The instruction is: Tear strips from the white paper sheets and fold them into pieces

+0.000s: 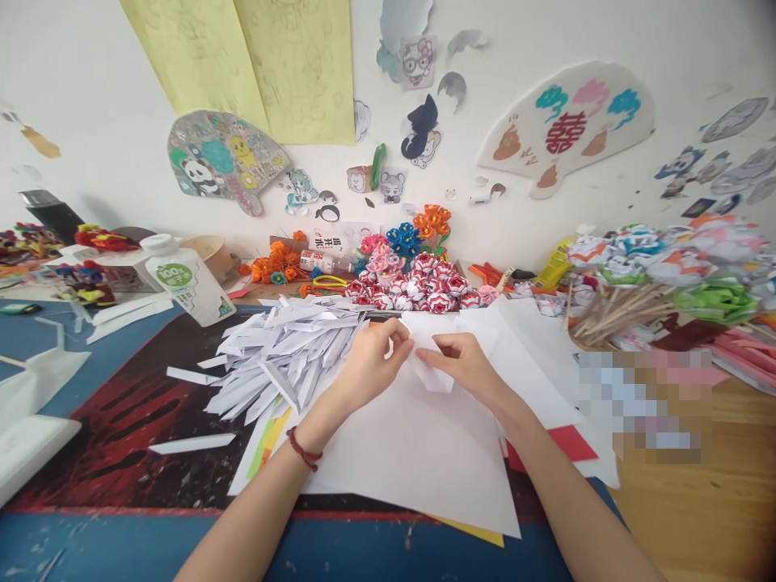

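Note:
My left hand (374, 356) has thumb and forefinger pinched at the left edge of a small white sheet of paper (435, 378). On the other side my right hand (464, 364) grips the same sheet between thumb and fingers. The sheet looks bent, its lower part hanging toward me. Beneath both hands lies a large white paper sheet (418, 453). Left of my left hand is a heap of narrow folded white paper strips (284, 347). One folded strip (192, 444) lies apart, nearer to me.
A white bottle (185, 279) stands behind the strips. Red-and-white paper flowers (424, 283) line the back, by the wall. On the right, paper flowers on wooden sticks (630, 311) lie piled. Red paper (561, 449) shows under my right forearm. A dark red-black mat (139, 404) covers the blue tabletop (357, 541).

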Demonstrator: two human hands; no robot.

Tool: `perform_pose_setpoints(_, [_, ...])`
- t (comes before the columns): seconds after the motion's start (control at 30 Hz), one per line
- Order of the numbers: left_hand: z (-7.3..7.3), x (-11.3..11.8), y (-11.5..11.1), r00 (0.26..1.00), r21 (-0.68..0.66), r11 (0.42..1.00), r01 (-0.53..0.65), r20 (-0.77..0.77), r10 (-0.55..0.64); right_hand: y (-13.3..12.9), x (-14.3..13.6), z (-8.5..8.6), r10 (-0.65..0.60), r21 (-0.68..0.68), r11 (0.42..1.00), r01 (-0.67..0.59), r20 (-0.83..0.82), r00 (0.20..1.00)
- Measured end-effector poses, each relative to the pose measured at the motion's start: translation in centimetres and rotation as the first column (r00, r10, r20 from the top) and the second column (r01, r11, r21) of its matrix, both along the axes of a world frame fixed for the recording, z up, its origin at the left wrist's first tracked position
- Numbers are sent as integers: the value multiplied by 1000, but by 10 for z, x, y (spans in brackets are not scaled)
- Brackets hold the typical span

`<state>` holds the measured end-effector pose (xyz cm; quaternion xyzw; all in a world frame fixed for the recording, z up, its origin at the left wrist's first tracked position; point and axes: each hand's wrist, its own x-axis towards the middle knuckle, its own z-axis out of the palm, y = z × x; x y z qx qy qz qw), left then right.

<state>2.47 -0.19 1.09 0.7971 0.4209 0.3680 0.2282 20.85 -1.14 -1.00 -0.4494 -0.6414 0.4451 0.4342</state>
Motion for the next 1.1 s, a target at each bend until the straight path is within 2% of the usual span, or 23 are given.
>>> perform_pose_setpoints(0.1, [-3, -1, 3, 984, -91, 995, -52, 162, 66, 4, 2, -1, -159, -17, 987, 158, -33, 987])
perform_pose_setpoints(0.17, [-6, -1, 6, 945, -180, 983, -34, 314, 90, 6, 2, -2, -217, -98, 973, 208, -103, 971])
perform_pose_setpoints(0.27, [-9, 2, 7, 852, -315, 946, 76, 513, 102, 6, 1, -3, -141, -253, 964, 85, -212, 967])
perform_pose_setpoints(0.33, [-9, 6, 5, 799, -388, 907, 163, 591, 109, 4, 0, -3, -61, -285, 958, -16, -260, 964])
perform_pose_setpoints(0.4, [-9, 11, 3, 789, -439, 876, 202, 602, 120, 3, -1, -2, -32, -261, 964, -43, -277, 960])
perform_pose_setpoints(0.57, [-10, 15, 2, 895, -471, 872, 133, 436, 98, 3, -1, -2, -103, -139, 988, 66, -273, 956])
perform_pose_setpoints(0.73, [-13, 17, 1, 925, -507, 846, 166, 376, 44, 3, -3, -2, -84, -73, 995, 65, -298, 951])
perform_pose_setpoints(0.8, [-13, 16, 0, 961, -440, 892, 103, 276, 24, 2, -3, -2, -82, -72, 995, 64, -286, 955])
perform_pose_setpoints(0.83, [-13, 15, -1, 980, -358, 932, 52, 196, 21, 2, -2, -2, -92, -74, 995, 74, -282, 955])
perform_pose_setpoints(0.9, [-11, 12, -2, 999, -100, 995, -31, 29, 34, 3, 0, -2, -113, -83, 992, 94, -274, 955])
perform_pose_setpoints(0.93, [-9, 10, -2, 998, 45, 998, -45, -46, 47, 4, 2, -2, -119, -89, 991, 99, -269, 956])
perform_pose_setpoints(1.0, [-6, 3, -2, 980, 306, 952, -7, -185, 66, 5, 5, -2, -122, -93, 991, 101, -255, 959])
perform_pose_setpoints(1.1, [-1, -6, 1, 911, 587, 795, 151, -395, 119, 5, 9, -1, -109, -76, 993, 94, -227, 968])
